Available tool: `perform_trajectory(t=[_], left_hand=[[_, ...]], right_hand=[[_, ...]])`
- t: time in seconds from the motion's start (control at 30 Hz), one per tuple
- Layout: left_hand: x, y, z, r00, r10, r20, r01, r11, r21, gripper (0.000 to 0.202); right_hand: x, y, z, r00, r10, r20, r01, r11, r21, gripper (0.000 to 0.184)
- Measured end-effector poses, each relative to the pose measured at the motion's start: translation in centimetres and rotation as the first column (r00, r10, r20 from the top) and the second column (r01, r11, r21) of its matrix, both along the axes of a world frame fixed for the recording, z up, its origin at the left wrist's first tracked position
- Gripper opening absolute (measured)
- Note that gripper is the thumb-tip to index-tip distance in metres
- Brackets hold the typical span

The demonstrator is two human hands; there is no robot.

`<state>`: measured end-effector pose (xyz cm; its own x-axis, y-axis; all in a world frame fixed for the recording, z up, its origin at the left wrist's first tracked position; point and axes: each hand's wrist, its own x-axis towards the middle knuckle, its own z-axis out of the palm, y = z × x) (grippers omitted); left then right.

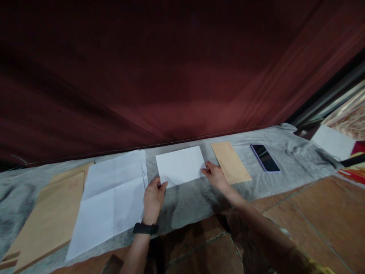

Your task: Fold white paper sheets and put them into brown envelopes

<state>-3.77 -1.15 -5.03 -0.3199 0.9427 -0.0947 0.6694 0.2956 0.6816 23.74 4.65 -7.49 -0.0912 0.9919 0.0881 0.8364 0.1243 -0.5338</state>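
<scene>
A folded white sheet of paper (180, 165) lies on a grey cloth (196, 198) spread over the floor. My left hand (153, 198), with a black band at the wrist, pinches the sheet's near left corner between thumb and fingers. My right hand (214, 175) rests on the sheet's right edge, fingers bent onto the paper. A tan envelope (230, 163) lies right beside my right hand. Left of my left hand sits a stack of large unfolded white sheets (112, 198).
A pile of tan envelopes (47, 217) lies at the far left. A dark phone (265, 158) rests on the cloth to the right. A dark red curtain (159, 68) hangs behind. Brown floor tiles (319, 213) lie in front and to the right, with more papers (333, 142) at the far right.
</scene>
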Motion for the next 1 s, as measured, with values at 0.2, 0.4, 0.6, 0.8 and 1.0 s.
perform_trajectory(t=[0.2,0.4,0.6,0.8,1.0], left_hand=[[0.6,-0.4,0.8,0.999,0.029,-0.042,-0.032,0.997,-0.067,0.024],[0.5,-1.9,0.8,0.988,-0.041,-0.152,0.026,0.995,-0.1,0.018],[-0.4,-2.6,0.3,0.993,-0.087,-0.079,0.075,0.988,-0.138,0.017],[0.0,-2.5,1.0,0.99,-0.079,-0.115,0.054,0.976,-0.209,0.019],[0.1,-1.8,1.1,0.995,-0.023,-0.094,0.001,0.974,-0.226,0.014]], right_hand=[[0.0,-0.8,-0.2,0.997,-0.013,0.078,0.013,1.0,0.0,0.022],[2.1,-1.0,-1.7,0.986,0.105,-0.127,-0.11,0.993,-0.031,0.015],[3.9,-0.7,-2.0,0.956,0.189,-0.225,-0.21,0.975,-0.077,0.019],[3.0,-0.9,-1.4,0.98,0.187,-0.066,-0.189,0.981,-0.035,0.025],[1.6,-1.2,-1.1,0.974,0.091,0.206,-0.098,0.995,0.023,0.022]])
